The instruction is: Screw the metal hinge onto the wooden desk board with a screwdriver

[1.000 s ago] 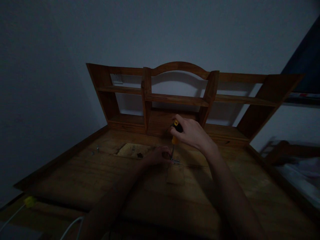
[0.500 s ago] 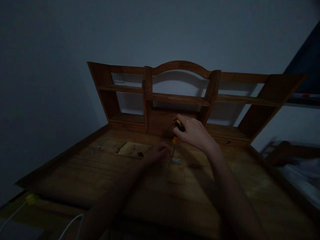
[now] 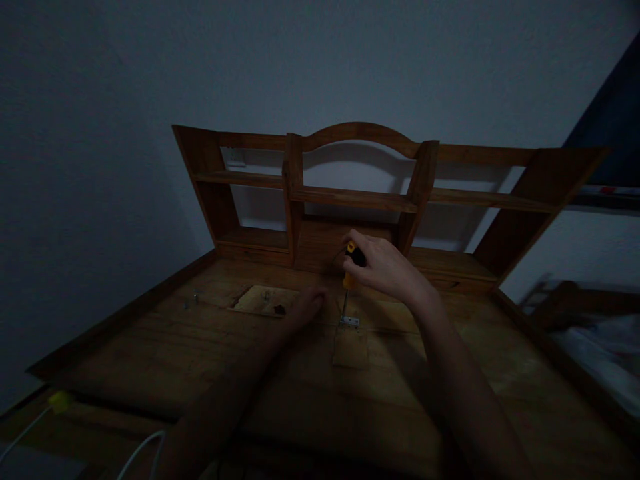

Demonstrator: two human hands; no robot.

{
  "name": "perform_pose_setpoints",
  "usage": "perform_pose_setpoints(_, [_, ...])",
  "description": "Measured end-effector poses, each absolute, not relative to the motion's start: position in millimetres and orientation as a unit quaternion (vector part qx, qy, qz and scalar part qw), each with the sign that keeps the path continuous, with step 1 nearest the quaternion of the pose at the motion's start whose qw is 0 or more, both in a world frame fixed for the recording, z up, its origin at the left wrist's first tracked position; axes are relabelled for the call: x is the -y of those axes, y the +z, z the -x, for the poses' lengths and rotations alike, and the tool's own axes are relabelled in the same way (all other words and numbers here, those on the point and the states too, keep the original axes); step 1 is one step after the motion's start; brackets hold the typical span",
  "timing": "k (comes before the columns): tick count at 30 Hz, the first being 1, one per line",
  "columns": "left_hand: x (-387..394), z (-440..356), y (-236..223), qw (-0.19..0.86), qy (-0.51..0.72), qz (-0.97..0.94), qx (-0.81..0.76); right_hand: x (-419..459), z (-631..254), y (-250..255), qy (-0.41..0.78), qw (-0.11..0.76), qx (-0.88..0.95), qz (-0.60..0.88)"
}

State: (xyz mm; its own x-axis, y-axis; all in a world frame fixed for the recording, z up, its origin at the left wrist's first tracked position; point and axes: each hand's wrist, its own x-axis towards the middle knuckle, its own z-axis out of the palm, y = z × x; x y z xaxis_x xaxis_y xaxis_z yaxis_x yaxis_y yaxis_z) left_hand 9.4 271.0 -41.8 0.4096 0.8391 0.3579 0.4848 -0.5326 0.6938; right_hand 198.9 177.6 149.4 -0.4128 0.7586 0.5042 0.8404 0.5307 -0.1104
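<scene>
My right hand (image 3: 377, 263) grips the yellow and black handle of a screwdriver (image 3: 346, 299), held nearly upright. The tip of its shaft meets a small metal hinge (image 3: 349, 321) on the wooden desktop (image 3: 280, 387). Just left of the shaft, my left hand (image 3: 310, 305) has its fingers curled in and sits low over the wood. Whether anything is inside those fingers is hidden by the dim light. A square wooden piece (image 3: 351, 348) lies directly in front of the hinge. To the left is a pale rough-edged patch (image 3: 263, 300) with small bits on it.
A wooden shelf unit (image 3: 353, 195) stands along the back of the desktop. Small metal pieces (image 3: 195, 296) lie at the left. A yellow object (image 3: 60, 401) and a white cable (image 3: 145, 445) are at the near left edge. Bedding (image 3: 600, 353) shows at the right.
My left hand has drawn slightly left, away from the screwdriver shaft, and its fingers have curled in. My right hand keeps the screwdriver on the hinge, its grip slightly shifted.
</scene>
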Motion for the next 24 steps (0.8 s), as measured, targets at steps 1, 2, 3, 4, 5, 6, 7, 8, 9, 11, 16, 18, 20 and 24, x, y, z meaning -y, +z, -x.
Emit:
perform_pose_setpoints(1, [-271.5,-9.4,-42.7,0.245,0.348,-0.802,-0.419,-178.1,-198.9,148.7,-0.083,0.257,0.835,0.48])
perform_pose_setpoints(2, [-271.9,-9.4,-43.1,0.239,0.341,-0.805,-0.422,-178.5,-198.8,147.9,-0.092,0.256,0.831,0.486])
perform_pose_setpoints(3, [-272.1,-9.4,-43.1,0.233,0.333,-0.81,-0.423,-178.9,-198.6,147.2,-0.104,0.253,0.826,0.494])
perform_pose_setpoints(4, [-272.1,-9.5,-42.5,0.229,0.326,-0.815,-0.421,-179.1,-198.4,146.7,-0.117,0.249,0.82,0.502])
perform_pose_setpoints(5, [-271.8,-9.7,-41.5,0.227,0.318,-0.821,-0.417,-179.1,-198.4,146.6,-0.126,0.246,0.815,0.509])
perform_pose_setpoints(6, [-271.3,-9.8,-40.4,0.226,0.311,-0.825,-0.414,-178.9,-198.6,146.8,-0.129,0.245,0.813,0.512])
perform_pose_setpoints(7, [-270.6,-10.1,-39.3,0.227,0.305,-0.828,-0.412,-178.7,-198.9,147.3,-0.125,0.245,0.815,0.511])
perform_pose_setpoints(8, [-269.9,-10.3,-38.5,0.229,0.298,-0.831,-0.411,-178.5,-199.4,147.9,-0.117,0.246,0.818,0.506])
perform_pose_setpoints(9, [-269.3,-10.5,-37.9,0.229,0.295,-0.831,-0.413,-178.4,-199.8,148.5,-0.106,0.249,0.822,0.501])
perform_pose_setpoints(11, [-268.6,-10.9,-37.8,0.227,0.293,-0.829,-0.42,-178.6,-200.3,148.9,-0.091,0.253,0.828,0.492])
perform_pose_setpoints(16, [-268.9,-11.0,-38.7,0.207,0.291,-0.833,-0.423,-179.7,-197.4,147.6,-0.144,0.24,0.81,0.515])
perform_pose_setpoints(18, [-268.7,-11.0,-38.2,0.202,0.29,-0.832,-0.428,-178.9,-196.6,148.4,-0.165,0.232,0.802,0.526])
perform_pose_setpoints(20, [-268.0,-11.1,-37.5,0.204,0.287,-0.83,-0.432,-177.7,-196.8,149.8,-0.156,0.232,0.805,0.524])
perform_pose_setpoints(24, [-266.1,-11.9,-35.8,0.204,0.285,-0.826,-0.442,-176.4,-198.3,150.9,-0.118,0.246,0.822,0.501])
